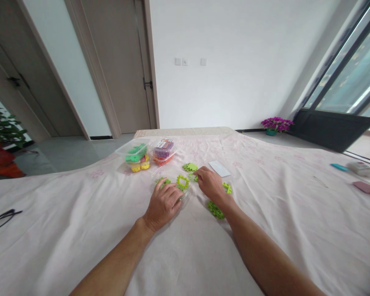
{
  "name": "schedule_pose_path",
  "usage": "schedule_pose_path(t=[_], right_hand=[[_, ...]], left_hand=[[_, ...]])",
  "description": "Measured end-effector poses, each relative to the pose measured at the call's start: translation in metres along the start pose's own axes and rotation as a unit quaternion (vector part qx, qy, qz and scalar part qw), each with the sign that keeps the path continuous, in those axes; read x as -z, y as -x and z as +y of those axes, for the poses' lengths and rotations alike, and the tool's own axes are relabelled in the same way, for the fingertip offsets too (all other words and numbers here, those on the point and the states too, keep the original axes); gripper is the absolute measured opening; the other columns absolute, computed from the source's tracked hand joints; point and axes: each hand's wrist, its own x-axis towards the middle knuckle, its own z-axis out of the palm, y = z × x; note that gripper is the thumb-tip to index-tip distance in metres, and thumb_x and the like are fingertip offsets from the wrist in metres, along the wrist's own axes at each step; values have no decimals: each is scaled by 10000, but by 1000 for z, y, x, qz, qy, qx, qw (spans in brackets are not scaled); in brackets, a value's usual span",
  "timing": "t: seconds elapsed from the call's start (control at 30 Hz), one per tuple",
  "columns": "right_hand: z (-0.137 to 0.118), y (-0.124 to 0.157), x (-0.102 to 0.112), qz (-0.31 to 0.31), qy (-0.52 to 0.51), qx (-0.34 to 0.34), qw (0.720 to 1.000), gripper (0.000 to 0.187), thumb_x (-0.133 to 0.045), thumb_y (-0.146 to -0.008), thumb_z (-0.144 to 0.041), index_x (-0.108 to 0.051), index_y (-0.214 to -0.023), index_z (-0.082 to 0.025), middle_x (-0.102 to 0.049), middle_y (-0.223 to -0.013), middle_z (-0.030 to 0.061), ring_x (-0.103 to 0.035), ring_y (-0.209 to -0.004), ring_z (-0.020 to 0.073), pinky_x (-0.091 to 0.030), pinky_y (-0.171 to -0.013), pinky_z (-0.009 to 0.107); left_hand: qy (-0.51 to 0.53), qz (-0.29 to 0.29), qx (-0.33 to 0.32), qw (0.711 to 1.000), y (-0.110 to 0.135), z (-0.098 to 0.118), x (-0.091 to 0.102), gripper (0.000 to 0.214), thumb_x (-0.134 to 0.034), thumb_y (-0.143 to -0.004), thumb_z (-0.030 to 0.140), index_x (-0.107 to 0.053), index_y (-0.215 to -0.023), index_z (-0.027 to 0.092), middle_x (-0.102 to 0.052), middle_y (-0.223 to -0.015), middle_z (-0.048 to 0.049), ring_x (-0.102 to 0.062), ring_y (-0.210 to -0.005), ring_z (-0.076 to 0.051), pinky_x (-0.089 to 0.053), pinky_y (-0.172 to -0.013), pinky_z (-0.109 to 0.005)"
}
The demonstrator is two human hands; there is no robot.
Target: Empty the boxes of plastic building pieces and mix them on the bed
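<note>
Far off to the left of the left hand [166, 199] are black glasses [1, 220]. Well to the right of the right hand [210, 181] lie a blue thing [340, 167], a white thing [360, 168] and a pink thing [366, 188]. A white card [219, 168] is just past the right hand. The right arm hides part of a green pile [215, 209].

Past the left hand, one clear box [121, 150] has green and yellow bits; the clear box beside it has purple and orange bits.

The left hand, fingers bent and a little apart, covers part of a clear tray [173, 177] with a green ring [182, 182] in it. The right fingers are close together by a small green piece [192, 176]. I can't tell if either hand is gripping.
</note>
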Motion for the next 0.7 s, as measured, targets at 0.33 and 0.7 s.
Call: schedule_pose_path(t=[0.33, 0.7], right_hand=[[14, 8, -11, -12, 3, 2, 1000, 329, -408, -939, -233, -677, -1126, -264, -645, -1186, 31, -624, -987, 163, -406, -761, 244], [7, 13, -4, -66, 14, 29, 997, 293, -462, -939, -355, -707, -1062, -253, -642, -1137, 43, -616, -981, 167, -390, -777, 254]], left_hand=[[9, 7, 9, 1000, 1, 2, 1, 146, -535, -873, 164, -629, -967, 226, -707, -959, -18, -594, -1108, -205, -275, -1147, -509], [13, 9, 33, 999, 3, 0, 4, 155, -550, -868, 176, -631, -987, 232, -708, -1001, -21, -595, -1114, -213, -282, -1144, -533]])
